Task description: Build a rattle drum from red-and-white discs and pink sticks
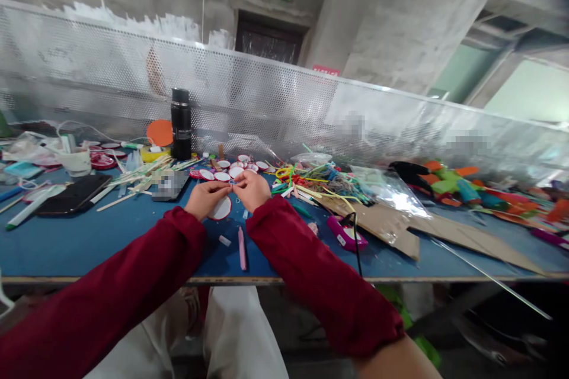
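My left hand [207, 196] and my right hand [251, 189] meet over the blue table, fingertips pinched together. What lies between them is too small to make out. Just below the fingers is a white disc with a red rim [221, 209], partly covered by my left hand. Several similar red-rimmed white discs [206, 174] lie right behind my hands. Nearer to me, a pink pen-like stick [242, 249] rests on the table, with a small pale piece [224, 241] to its left.
A black bottle [181, 124] stands at the back, before a perforated metal screen [267, 95]. Thin wooden sticks [133, 180] and a dark phone [73, 195] lie leftward. Rightward are colored cords [320, 180], a purple device [347, 234] with a black cable, and cardboard [386, 225].
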The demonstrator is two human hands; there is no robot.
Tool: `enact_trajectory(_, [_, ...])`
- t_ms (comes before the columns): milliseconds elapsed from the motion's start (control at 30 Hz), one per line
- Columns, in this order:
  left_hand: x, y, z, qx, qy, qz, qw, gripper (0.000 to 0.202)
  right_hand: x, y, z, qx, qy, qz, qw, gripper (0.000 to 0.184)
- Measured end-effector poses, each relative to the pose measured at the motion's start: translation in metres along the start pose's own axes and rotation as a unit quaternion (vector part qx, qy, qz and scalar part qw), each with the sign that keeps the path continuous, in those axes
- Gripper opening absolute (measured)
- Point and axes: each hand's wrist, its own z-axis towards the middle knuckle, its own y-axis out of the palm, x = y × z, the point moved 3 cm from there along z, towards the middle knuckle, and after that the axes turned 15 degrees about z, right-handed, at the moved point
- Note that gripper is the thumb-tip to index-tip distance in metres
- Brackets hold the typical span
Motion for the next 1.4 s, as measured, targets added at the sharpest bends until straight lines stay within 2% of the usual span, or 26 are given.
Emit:
enact_trajectory(133, [-0.003, -0.004, 0.002, 0.002, -0.009, 0.019, 1.0, 0.052, 0.011, 0.01, -0.002, -0.038, 0.031, 0.089, 0.995, 0.008])
enact_trajectory(300, [-0.014, -0.001, 0.004, 0.004, -0.063, 0.018, 0.998, 0.045, 0.028, 0.017, 0.003, -0.045, 0.123, 0.222, 0.966, 0.003])
enact_trajectory(400, [-0.022, 0.002, 0.007, -0.015, -0.079, 0.024, 0.996, 0.042, 0.036, 0.015, 0.007, -0.027, 0.142, 0.226, 0.963, 0.006])
enact_trajectory(567, [-0.03, 0.002, 0.01, -0.051, -0.068, 0.071, 0.994, 0.033, 0.048, 0.009, 0.011, -0.001, 0.124, 0.196, 0.973, 0.007])
enact_trajectory(633, [-0.029, 0.002, 0.01, -0.061, -0.049, 0.086, 0.993, 0.035, 0.049, 0.008, 0.01, -0.001, 0.115, 0.183, 0.976, 0.007])
enact_trajectory(767, [-0.025, 0.003, 0.007, -0.046, -0.035, 0.083, 0.995, 0.05, 0.046, 0.013, 0.003, -0.02, 0.087, 0.201, 0.976, 0.012])
enact_trajectory(867, [-0.022, 0.006, 0.007, -0.06, -0.038, 0.047, 0.996, 0.048, 0.04, 0.018, -0.002, -0.04, 0.076, 0.23, 0.969, 0.017])
enact_trajectory(1100, [-0.015, 0.008, 0.003, -0.049, -0.119, -0.05, 0.99, 0.047, 0.031, 0.015, -0.004, -0.066, 0.118, 0.349, 0.927, 0.02])
enact_trajectory(1167, [-0.012, 0.005, 0.002, -0.038, -0.108, -0.033, 0.993, 0.044, 0.032, 0.015, -0.004, -0.062, 0.136, 0.363, 0.92, 0.023])
enact_trajectory(1300, [-0.007, -0.001, 0.003, 0.002, -0.042, 0.03, 0.999, 0.035, 0.036, 0.017, -0.004, -0.048, 0.171, 0.363, 0.915, 0.03])
enact_trajectory(1400, [-0.004, -0.001, 0.003, 0.003, -0.056, -0.005, 0.998, 0.034, 0.036, 0.018, -0.004, -0.051, 0.183, 0.402, 0.896, 0.033])
